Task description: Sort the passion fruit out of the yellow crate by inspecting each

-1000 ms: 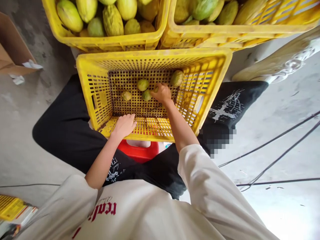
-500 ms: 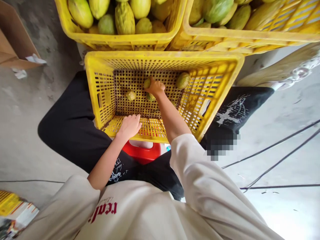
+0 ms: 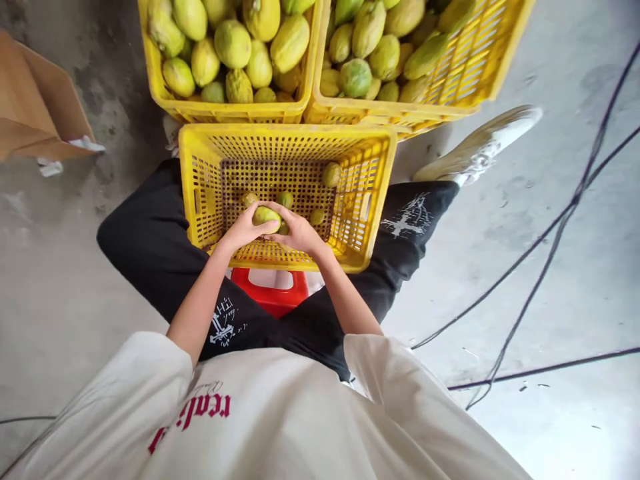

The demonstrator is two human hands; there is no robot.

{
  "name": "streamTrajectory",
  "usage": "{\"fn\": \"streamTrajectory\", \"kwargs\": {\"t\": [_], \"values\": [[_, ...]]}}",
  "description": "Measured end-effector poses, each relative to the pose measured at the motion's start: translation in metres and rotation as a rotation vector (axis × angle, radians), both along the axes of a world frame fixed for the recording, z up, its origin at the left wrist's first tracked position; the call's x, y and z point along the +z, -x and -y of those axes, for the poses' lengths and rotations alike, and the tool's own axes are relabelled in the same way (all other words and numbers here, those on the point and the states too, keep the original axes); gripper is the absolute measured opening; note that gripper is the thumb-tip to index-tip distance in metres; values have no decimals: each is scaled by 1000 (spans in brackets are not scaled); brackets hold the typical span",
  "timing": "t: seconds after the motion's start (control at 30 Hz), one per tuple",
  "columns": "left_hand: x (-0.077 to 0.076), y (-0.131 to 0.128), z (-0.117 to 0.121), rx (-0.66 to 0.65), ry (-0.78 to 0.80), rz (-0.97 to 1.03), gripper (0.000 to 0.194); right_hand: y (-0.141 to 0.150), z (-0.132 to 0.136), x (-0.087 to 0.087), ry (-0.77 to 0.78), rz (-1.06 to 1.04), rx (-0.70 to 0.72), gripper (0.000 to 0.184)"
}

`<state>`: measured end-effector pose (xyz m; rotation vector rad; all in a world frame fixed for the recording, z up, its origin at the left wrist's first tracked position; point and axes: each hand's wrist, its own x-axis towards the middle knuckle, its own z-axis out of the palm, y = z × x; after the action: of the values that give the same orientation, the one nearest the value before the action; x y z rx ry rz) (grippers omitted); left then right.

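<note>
Fruit (image 3: 267, 220) sits between your hands, over crate (image 3: 290, 131). Left hand (image 3: 244, 231): fingers curled round left end, gripping. Right hand (image 3: 299, 233): fingers arched round right end; cannot tell whether they grip it or second fruit (image 3: 284, 228), just beside. Likely light, firm, somewhat slippery, skin easily bruised; best hold round middle, gentle pressure. Long axis runs left to right between fingers, right end angled toward you; cannot tell stem end. Loose fruits (image 3: 331, 175) lie beyond fingers and rightward.
</note>
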<state>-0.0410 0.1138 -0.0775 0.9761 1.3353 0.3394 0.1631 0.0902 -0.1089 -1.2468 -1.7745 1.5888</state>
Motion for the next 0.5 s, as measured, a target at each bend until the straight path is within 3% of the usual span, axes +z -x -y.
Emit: {"fn": "streamTrajectory", "kwargs": {"t": [0.13,0.23,0.33,0.43,0.5], "values": [[13,7,7,145,27,71,70,10,27,9,166,-137,-330,87],[24,12,21,233,15,110,79,16,44,14,524,-362,-598,64],[35,13,43,315,24,226,74,17,58,27,807,-641,-725,47],[46,11,73,420,33,376,65,13,71,46,840,-822,-794,32],[53,12,96,486,34,448,63,12,84,59,812,-853,-798,32]]}}
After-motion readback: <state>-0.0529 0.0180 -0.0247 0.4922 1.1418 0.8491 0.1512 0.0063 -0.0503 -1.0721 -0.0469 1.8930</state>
